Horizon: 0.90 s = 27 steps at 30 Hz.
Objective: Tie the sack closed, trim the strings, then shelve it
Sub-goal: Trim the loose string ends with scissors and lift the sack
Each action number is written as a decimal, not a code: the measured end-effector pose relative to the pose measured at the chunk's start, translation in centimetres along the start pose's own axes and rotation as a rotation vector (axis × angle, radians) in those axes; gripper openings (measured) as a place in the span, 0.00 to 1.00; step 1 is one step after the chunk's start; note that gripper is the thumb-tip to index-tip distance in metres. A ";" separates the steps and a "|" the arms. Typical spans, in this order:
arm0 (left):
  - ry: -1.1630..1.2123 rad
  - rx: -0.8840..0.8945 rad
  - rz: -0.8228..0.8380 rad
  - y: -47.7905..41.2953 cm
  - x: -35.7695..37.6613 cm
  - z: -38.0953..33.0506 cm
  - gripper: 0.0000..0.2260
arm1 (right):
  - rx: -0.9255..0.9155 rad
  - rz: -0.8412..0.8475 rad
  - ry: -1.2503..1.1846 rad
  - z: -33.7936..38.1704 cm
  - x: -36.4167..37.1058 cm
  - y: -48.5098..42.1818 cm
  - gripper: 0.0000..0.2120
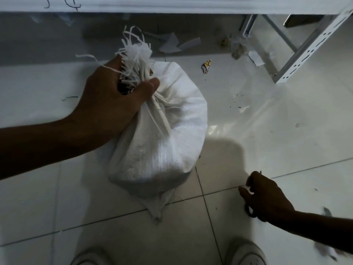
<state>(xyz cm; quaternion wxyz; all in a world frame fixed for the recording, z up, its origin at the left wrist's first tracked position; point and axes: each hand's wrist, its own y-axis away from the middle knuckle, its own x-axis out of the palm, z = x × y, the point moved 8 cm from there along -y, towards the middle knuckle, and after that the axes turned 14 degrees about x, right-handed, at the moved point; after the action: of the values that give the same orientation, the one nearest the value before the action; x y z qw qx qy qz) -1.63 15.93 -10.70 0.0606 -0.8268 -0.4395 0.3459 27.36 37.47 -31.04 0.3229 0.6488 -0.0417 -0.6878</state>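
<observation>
A full white woven sack (162,131) stands on the tiled floor, its neck gathered and frayed white strings (133,50) sticking up from the top. My left hand (114,96) grips the bunched neck, thumb across the front and fingers wrapped behind. Low at the right, apart from the sack, my right hand (265,196) is curled round a dark object that looks like scissors (250,212), mostly hidden in the fist. A short scrap of white string (248,189) shows at its fingers.
A white metal shelf frame (298,60) stands at the back right, with a white shelf board (172,4) across the top. Paper scraps (177,44) and a crumpled wrapper (206,66) litter the floor behind the sack. My white shoes (246,253) are at the bottom edge.
</observation>
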 end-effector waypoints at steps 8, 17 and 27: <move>0.010 0.019 0.012 -0.2 0.3 -0.1 0.09 | 0.420 0.132 -0.096 -5.3 1.8 -0.2 0.16; 0.009 0.002 -0.005 -0.1 -0.1 0.4 0.09 | 0.441 0.159 -0.082 -5.0 1.8 -0.5 0.14; 0.042 0.000 -0.001 -0.1 -0.1 0.5 0.06 | 0.123 0.040 -0.062 0.0 2.3 -0.4 0.12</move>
<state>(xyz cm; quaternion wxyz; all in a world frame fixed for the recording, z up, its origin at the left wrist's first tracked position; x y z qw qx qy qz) -2.01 15.85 -10.97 0.0700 -0.8336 -0.4388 0.3281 27.27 36.65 -33.23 0.2948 0.6448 -0.1069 -0.6971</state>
